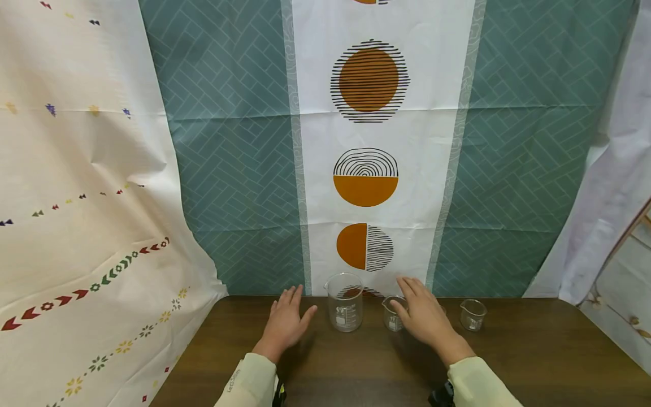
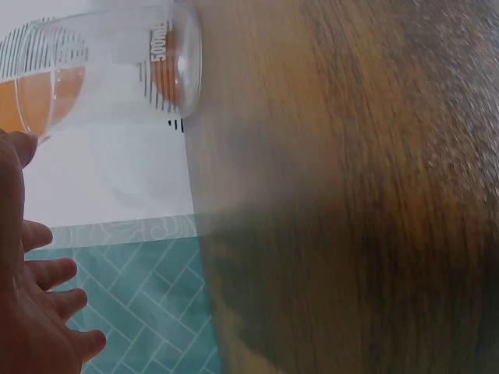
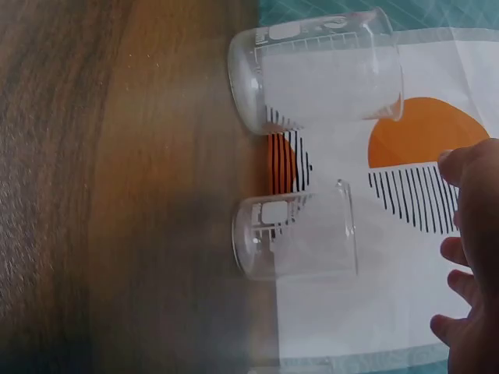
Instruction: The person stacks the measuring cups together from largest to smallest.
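Note:
A large clear glass beaker [image 1: 345, 311] stands upright near the table's back edge; its 500 ml print shows in the left wrist view. My left hand [image 1: 286, 319] hovers to its left, fingers spread and holding nothing. A medium beaker [image 1: 393, 321] stands to the right of the large one. Over and just right of that medium beaker hangs my right hand [image 1: 424, 316], fingers extended, thumb overlapping its rim in the head view. Behind this hand a bit of another glass rim peeks out, the rest hidden. Farther right sits a small beaker [image 1: 473, 315].
The brown wooden table [image 1: 351, 367] ends at the back against a hanging green and white patterned cloth [image 1: 234, 169]. A cream cloth [image 1: 102, 226] drapes along the left side, and a pale cloth [image 1: 600, 209] hangs at the right.

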`<state>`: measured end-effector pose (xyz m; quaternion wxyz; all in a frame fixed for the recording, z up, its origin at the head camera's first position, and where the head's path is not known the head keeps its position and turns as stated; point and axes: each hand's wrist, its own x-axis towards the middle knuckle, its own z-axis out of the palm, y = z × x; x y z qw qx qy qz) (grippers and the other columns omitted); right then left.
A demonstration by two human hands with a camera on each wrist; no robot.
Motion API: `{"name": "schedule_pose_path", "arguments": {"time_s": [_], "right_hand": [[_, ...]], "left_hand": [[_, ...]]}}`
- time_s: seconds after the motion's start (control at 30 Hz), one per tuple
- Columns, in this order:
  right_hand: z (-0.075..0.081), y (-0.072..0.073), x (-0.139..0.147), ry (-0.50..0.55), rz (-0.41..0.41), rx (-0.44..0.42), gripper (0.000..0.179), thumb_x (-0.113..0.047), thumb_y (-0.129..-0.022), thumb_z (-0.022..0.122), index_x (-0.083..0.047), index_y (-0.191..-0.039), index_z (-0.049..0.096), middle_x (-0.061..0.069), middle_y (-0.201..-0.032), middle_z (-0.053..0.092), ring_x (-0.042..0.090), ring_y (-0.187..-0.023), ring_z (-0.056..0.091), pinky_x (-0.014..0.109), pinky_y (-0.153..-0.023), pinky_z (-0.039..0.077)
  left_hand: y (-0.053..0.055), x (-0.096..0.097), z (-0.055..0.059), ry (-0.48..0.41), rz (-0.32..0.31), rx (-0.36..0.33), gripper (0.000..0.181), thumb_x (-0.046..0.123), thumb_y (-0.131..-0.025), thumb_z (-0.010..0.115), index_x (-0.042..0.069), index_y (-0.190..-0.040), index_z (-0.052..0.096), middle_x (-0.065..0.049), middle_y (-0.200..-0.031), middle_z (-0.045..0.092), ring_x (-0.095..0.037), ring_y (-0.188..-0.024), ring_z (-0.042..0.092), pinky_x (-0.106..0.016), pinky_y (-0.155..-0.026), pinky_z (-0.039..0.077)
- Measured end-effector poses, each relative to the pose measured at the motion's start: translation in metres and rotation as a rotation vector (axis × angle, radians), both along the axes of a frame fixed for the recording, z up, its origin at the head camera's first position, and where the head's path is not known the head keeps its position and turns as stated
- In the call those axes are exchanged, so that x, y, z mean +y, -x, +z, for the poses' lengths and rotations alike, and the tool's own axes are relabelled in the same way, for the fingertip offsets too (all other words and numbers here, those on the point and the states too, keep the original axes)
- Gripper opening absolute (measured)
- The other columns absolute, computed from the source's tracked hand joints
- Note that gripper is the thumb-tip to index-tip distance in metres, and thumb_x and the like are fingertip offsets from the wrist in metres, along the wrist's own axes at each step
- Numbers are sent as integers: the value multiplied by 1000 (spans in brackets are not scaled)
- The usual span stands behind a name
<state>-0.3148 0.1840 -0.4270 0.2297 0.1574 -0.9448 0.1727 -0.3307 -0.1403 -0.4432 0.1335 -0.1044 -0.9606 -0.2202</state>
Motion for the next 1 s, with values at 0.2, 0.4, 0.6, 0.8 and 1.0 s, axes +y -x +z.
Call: {"name": "schedule_pose_path", "arguments": {"time_s": [0.2, 0.4, 0.6, 0.8, 1.0], "right_hand": [[-4, 3, -8, 32, 18, 2, 60, -33, -96, 59, -1, -144, 43, 20, -146, 46, 42, -138, 38, 58, -110, 32], [-6, 4, -17, 48, 40, -5, 60, -34, -96, 59, -1, -143, 43, 20, -146, 46, 41, -138, 38, 56, -111, 32], [-8, 4, -24, 71, 45, -8, 60, -34, -95, 60, -2, -143, 44, 18, -146, 47, 41, -138, 38, 56, -111, 32], [-9, 5, -30, 88, 60, 48, 58, -29, -93, 64, 1, -140, 47, 20, -142, 51, 42, -134, 43, 57, -109, 34], [-12, 7, -36, 112, 78, 47, 59, -28, -93, 64, 0, -142, 45, 20, -141, 50, 39, -132, 45, 56, -108, 36]], "left_hand": [[3, 3, -3, -31, -8, -10, 73, 52, -97, 48, 4, -150, 33, -21, -153, 35, -42, -143, 29, -61, -114, 24], [3, 11, -5, -100, -34, -10, 73, 49, -97, 51, 0, -148, 33, -26, -151, 35, -44, -141, 31, -58, -111, 31], [4, 20, -8, -159, -43, -27, 76, 51, -97, 50, -1, -148, 31, -26, -151, 35, -43, -139, 35, -58, -109, 34], [5, 24, -10, -238, -59, -72, 77, 50, -97, 49, -1, -150, 27, -25, -153, 32, -43, -140, 34, -59, -109, 32], [6, 26, -12, -299, -51, -129, 79, 53, -97, 47, 0, -151, 24, -26, -153, 31, -45, -138, 36, -61, -108, 32]]}}
